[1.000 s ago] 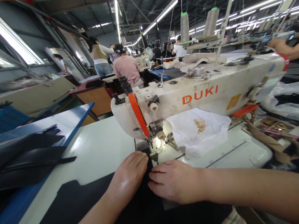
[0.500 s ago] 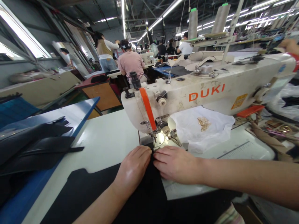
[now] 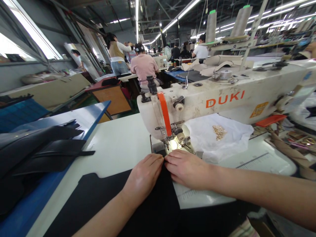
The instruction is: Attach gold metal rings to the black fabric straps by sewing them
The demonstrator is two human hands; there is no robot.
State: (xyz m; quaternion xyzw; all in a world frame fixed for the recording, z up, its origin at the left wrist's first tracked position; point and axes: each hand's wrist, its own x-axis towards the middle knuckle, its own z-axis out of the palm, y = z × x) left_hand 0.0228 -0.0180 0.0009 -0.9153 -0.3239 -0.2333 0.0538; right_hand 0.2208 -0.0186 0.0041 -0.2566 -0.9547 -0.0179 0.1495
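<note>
A large black piece of leather-like material point(image 3: 108, 200) lies across the machine bed and runs down over the front edge. Its narrow far end is close to the presser foot of a white sewing machine point(image 3: 192, 105). On the material's left side, my left hand point(image 3: 144, 176) has its fingers together, gripping near the edge. My right hand point(image 3: 186, 169) pinches the right edge, fingertips almost touching the left ones. Both hands are just in front of the lit needle plate point(image 3: 173, 144). The thumbs are mostly hidden under the fingers.
Right of the needle, a white cloth point(image 3: 237, 136) carries small gold metal pieces point(image 3: 219, 132). On a blue-edged table at left lie black leather pieces point(image 3: 51, 151). Thread cones point(image 3: 211, 28) stand behind the machine. A person in pink point(image 3: 144, 67) sits farther back, with other people around.
My view has turned slightly left, so the scene sits a little farther right. Both hands keep their grip on the black material near the needle, with hardly any movement against the machine.
</note>
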